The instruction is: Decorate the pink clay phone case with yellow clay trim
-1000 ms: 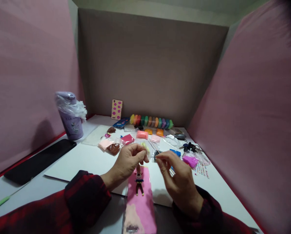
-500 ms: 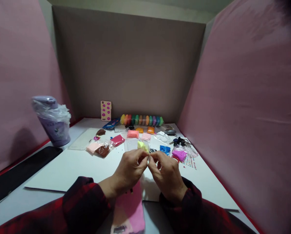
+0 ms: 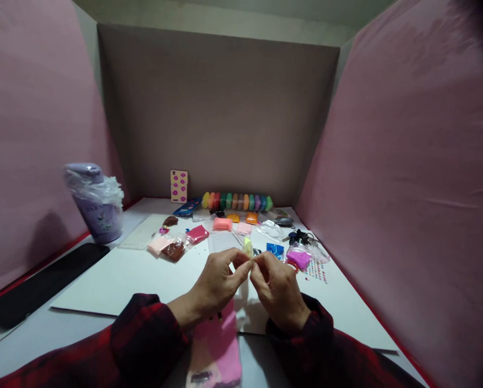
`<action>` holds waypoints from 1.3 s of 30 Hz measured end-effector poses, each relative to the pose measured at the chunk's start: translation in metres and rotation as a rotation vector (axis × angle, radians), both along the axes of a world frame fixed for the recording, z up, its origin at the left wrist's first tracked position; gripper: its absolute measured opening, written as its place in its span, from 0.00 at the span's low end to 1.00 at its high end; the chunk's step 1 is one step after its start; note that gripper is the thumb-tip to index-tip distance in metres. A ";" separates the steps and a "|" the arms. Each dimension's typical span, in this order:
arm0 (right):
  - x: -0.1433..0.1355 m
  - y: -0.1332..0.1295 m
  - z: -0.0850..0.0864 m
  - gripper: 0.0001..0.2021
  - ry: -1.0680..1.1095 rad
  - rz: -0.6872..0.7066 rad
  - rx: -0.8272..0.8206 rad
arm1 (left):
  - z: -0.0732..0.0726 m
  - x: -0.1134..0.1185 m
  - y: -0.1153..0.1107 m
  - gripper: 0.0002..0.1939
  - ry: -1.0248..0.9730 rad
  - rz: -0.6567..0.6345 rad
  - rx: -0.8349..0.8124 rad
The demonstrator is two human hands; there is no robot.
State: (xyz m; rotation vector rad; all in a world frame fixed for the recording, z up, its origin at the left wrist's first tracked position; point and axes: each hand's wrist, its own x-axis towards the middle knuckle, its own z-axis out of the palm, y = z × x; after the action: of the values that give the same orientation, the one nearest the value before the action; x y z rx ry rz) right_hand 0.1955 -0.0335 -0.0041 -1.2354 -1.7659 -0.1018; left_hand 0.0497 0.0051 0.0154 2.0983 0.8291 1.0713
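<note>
My left hand (image 3: 219, 277) and my right hand (image 3: 280, 288) meet above the white board, thumbs and forefingers pinched close together. Between their fingertips is a small clear packet of yellow clay (image 3: 247, 247), its yellow part standing up just beyond the fingers. Its lower edge is hidden by the fingers. Beneath my left wrist lies a phone case (image 3: 221, 350) covered in pink and peach clay, with a few small dark marks on it.
The white board (image 3: 144, 280) carries clay packets: brown (image 3: 173, 250), red (image 3: 198, 234), blue (image 3: 274, 249), magenta (image 3: 298, 260). Keys (image 3: 302, 237) lie at right. A row of coloured clay (image 3: 237, 201) lines the back. A purple bottle (image 3: 99, 210) and black slab (image 3: 47, 280) are left.
The yellow packet has turned and looks narrower, shifted slightly right. My hands stay pinched together and have moved slightly right. The whole view has shifted a little.
</note>
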 end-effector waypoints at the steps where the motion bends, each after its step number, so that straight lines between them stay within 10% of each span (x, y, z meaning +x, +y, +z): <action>1: 0.000 0.000 0.000 0.07 -0.024 0.016 0.022 | 0.000 0.000 -0.001 0.09 -0.002 -0.004 -0.012; 13: -0.002 0.001 -0.001 0.11 -0.313 -0.012 0.258 | -0.009 0.001 0.001 0.07 -0.034 0.057 -0.079; 29: -0.001 0.003 -0.005 0.11 -0.410 -0.381 0.293 | -0.009 0.008 -0.005 0.06 -0.052 0.202 -0.137; 36: 0.007 0.005 0.001 0.07 -0.103 0.065 0.149 | 0.003 -0.003 -0.001 0.04 -0.242 0.073 -0.392; 39: 0.010 0.009 0.000 0.28 -0.125 0.190 0.144 | 0.008 -0.007 0.000 0.04 -0.321 0.002 -0.460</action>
State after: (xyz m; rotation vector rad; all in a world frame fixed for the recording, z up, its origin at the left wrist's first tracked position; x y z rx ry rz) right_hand 0.2054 -0.0249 -0.0045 -0.9718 -1.9391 -0.1960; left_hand 0.0424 0.0052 0.0234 1.4996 0.8232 1.0623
